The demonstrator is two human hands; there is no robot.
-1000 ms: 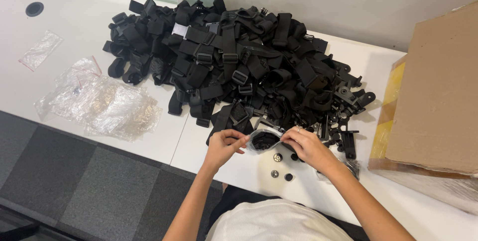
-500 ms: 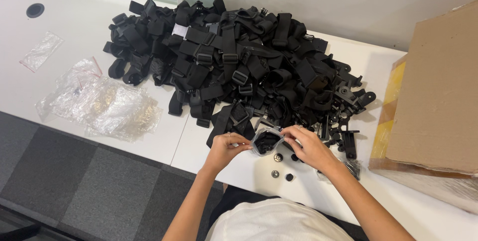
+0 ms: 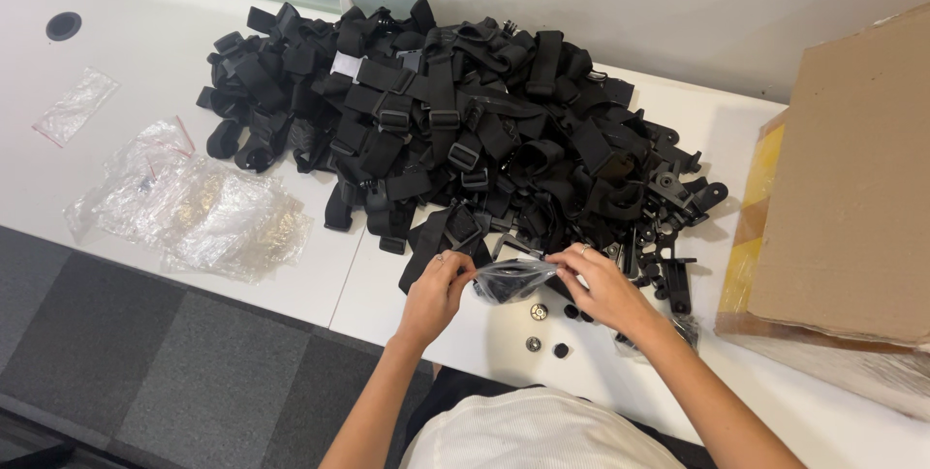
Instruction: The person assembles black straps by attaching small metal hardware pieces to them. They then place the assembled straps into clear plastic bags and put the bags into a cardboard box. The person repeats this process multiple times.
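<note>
Clear plastic, dark with small parts inside, is what both hands grip: a small bag (image 3: 511, 280) held just above the white tabletop (image 3: 417, 309), at the near edge of a big heap of black straps (image 3: 455, 130). The left hand (image 3: 436, 295) pinches the bag's left end between thumb and fingertips, and the right hand (image 3: 596, 290) pinches its right end the same way, so the bag's long axis runs from 9 o'clock to 3 o'clock between them. From the left hand the bag lies at 3 o'clock; from the right hand it lies at 9 o'clock. Neither hand is nearer, as each touches its own end. The bag's top edge looks stretched taut between the 2 grips, though whether its mouth is open or sealed is hard to tell from this height.

Below the bag, at 6 o'clock from it, 3 small round black pieces (image 3: 542, 328) sit loose on the tabletop, near the right wrist. At 3 o'clock from the right hand lie black plastic clips (image 3: 668, 236) spilling off the heap, and beyond them a cardboard box (image 3: 852, 188) stands at the tabletop's right side. Well apart at 9 o'clock, crumpled empty bags (image 3: 194, 212) rest near the front edge, with 1 more flat bag (image 3: 76, 106) farther left.
</note>
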